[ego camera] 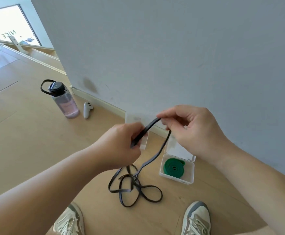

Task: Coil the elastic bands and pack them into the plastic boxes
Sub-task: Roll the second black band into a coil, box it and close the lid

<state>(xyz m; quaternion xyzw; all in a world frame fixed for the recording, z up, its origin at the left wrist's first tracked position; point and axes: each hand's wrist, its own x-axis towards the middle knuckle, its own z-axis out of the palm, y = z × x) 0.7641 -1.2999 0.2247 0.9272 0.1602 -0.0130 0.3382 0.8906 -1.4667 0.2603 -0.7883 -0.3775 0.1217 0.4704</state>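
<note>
A long black elastic band (152, 157) stretches between both hands; the rest of it lies in loose tangled loops on the wooden floor between my shoes. My left hand (121, 148) grips one stretch of it, and my right hand (194, 131) pinches the folded end a little higher. A clear plastic box (190, 179) stands open on the floor below my right hand, with a coiled green elastic band (174, 167) inside it. A second clear plastic box (133, 119) sits by the wall, mostly hidden behind my left hand.
A grey wall (172, 56) rises right behind the boxes. A water bottle (63, 100) with a black lid and a white controller (87, 110) stand on the floor to the left. My two shoes (196, 219) are at the bottom edge.
</note>
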